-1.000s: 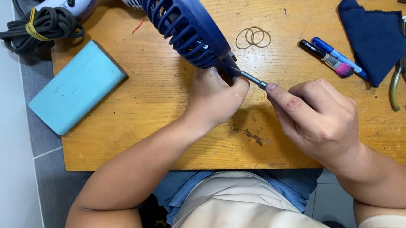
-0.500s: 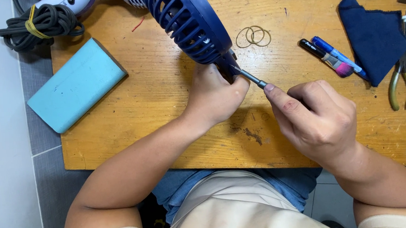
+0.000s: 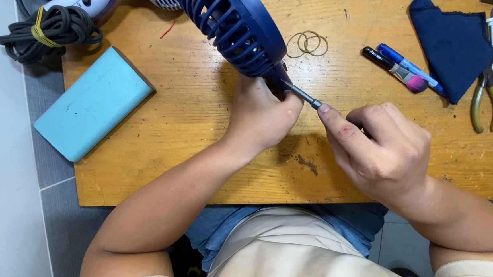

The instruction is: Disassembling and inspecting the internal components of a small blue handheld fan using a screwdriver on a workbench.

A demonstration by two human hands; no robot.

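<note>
Blue fan [image 3: 234, 31], gripped at its lower rim by the left hand [image 3: 262, 117], with the screwdriver [image 3: 301, 95] clamped in the right hand [image 3: 381, 147] and seated just above the left knuckles (position unchanged over the last second, so driving continues).

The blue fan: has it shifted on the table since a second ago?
No. The blue fan sits equally close to the rubber bands, with the left hand holding it and the screwdriver at its base.
</note>
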